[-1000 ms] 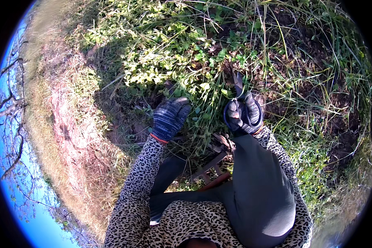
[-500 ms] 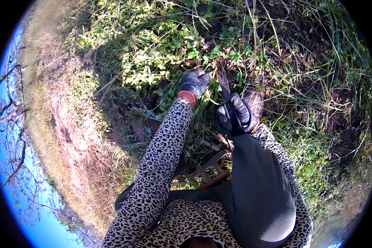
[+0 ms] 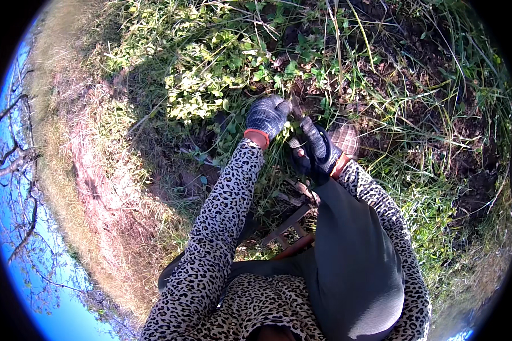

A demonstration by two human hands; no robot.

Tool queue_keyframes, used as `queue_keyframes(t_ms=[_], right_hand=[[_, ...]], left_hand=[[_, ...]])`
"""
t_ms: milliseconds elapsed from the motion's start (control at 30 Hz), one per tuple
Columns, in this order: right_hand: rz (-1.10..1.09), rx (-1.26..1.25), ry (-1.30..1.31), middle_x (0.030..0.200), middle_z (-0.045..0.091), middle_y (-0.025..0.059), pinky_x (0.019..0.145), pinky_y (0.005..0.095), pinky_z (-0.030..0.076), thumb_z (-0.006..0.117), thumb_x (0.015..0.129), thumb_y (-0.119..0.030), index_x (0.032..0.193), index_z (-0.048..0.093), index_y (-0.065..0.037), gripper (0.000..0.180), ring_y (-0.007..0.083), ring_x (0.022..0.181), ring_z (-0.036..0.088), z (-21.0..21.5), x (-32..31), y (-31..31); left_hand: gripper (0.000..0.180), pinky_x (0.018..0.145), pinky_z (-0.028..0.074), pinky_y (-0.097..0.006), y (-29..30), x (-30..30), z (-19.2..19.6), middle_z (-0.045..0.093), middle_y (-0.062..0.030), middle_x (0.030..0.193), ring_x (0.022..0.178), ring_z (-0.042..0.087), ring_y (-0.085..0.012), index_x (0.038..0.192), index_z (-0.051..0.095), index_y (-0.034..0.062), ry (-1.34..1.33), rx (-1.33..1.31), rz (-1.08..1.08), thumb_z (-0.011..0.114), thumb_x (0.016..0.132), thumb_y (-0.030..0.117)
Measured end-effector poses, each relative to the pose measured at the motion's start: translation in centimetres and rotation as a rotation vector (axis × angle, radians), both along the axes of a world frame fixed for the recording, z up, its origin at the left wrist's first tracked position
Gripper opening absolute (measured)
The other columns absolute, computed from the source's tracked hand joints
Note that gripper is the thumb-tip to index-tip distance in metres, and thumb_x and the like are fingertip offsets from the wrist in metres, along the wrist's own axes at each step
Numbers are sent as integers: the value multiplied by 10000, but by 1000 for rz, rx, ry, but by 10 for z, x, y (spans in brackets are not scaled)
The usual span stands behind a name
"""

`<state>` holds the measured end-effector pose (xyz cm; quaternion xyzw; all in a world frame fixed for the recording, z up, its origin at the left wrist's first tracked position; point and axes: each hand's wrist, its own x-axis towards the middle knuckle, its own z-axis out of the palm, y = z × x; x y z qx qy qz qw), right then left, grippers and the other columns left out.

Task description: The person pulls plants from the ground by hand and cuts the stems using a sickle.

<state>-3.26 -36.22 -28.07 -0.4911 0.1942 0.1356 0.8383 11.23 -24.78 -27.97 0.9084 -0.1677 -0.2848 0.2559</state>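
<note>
My left hand, in a dark grey knit glove with an orange cuff, is closed around green stems low among the plants. Just right of it, my right hand, gloved alike, grips a pair of scissors by the dark handles. Their metal blades point away from me, close beside the left fingers. The blade tips are hard to make out against the soil and leaves. Leafy light-green plants grow just beyond and left of my left hand.
A plaid shoe is planted right of my right hand. Below my hands, between my legs, is a low seat with an orange-red edge. Long grass covers dark soil at right; bare reddish ground lies left.
My right hand has moved up and left with the scissors, bringing the blades nearer the left hand. The handles have turned partly out of sight. My left hand stays nearly in place.
</note>
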Motion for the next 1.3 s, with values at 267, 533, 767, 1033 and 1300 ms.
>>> queue_keyframes(t_ms=[267, 533, 767, 1033, 1300], right_hand=[[55, 452, 109, 584, 448, -50, 399, 241, 321, 420, 995, -493, 895, 516, -112, 406, 65, 443, 423, -1, 2, -4], [-230, 919, 69, 732, 608, 105, 495, 293, 453, 411, 960, -573, 1149, 551, -63, 562, 183, 540, 543, -5, -20, -6], [-187, 1110, -53, 802, 623, 126, 492, 306, 445, 410, 961, -566, 1170, 542, -53, 569, 204, 590, 549, -4, -17, -12], [-253, 1095, -72, 847, 630, 133, 487, 305, 439, 414, 960, -562, 1173, 535, -41, 576, 219, 615, 552, 5, -16, -16], [-211, 1121, -159, 928, 635, 139, 490, 304, 446, 414, 974, -525, 1200, 520, -62, 526, 230, 702, 572, -8, -21, -19]], left_hand=[[223, 608, 445, -290, 23, 4, -21, 620, -13, 750, 647, 512, -109, 916, 667, -2, 203, -205, 318, 715, 857, 208], [231, 838, 514, -394, 204, -14, 4, 700, -160, 989, 914, 661, -318, 1011, 697, 45, -9, -25, -254, 669, 856, 215], [515, 929, 479, -459, 415, -105, 42, 661, -120, 1159, 1102, 607, -309, 1101, 692, 137, 599, 1175, -800, 633, 769, 525], [350, 887, 489, -433, 219, -34, 79, 665, -175, 1071, 990, 632, -344, 1110, 653, 63, -283, 219, -103, 644, 863, 312], [344, 869, 492, -326, -4, -29, 50, 650, -133, 1086, 971, 628, -203, 1182, 574, 22, 147, -730, 341, 679, 882, 153]])
